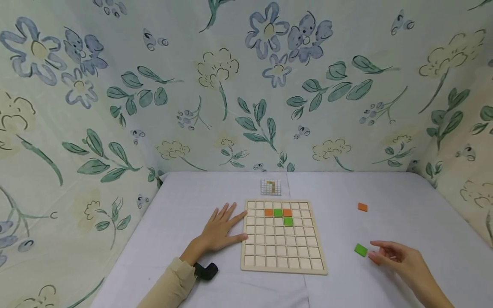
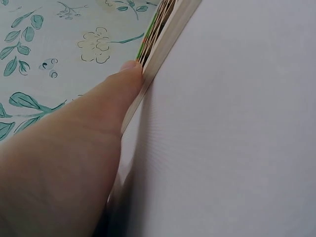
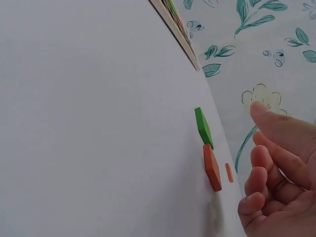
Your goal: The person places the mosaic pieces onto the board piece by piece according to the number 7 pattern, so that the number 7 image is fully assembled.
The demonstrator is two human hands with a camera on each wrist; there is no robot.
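Observation:
My left hand (image 1: 217,231) lies spread beside the wooden grid board (image 1: 271,250), thumb and index finger touching its left rim. In the left wrist view the thumb (image 2: 129,74) meets the board's edge. Set in the upper part of the grid are two orange tiles and a green one in a row, plus another green tile (image 1: 288,221) below the right one. My right hand (image 1: 404,261) hovers by a loose green tile (image 1: 360,250), fingers loosely bent and holding nothing. An orange tile (image 3: 212,168) lies close by, mostly hidden behind the fingers in the head view.
Farther back on the right lies another orange tile (image 1: 363,207). A small pattern card (image 1: 271,187) sits behind the board. White cloth (image 1: 154,239) covers the table, and a floral curtain (image 1: 246,85) hangs at the back and sides. A black strap (image 1: 206,270) shows at my left wrist.

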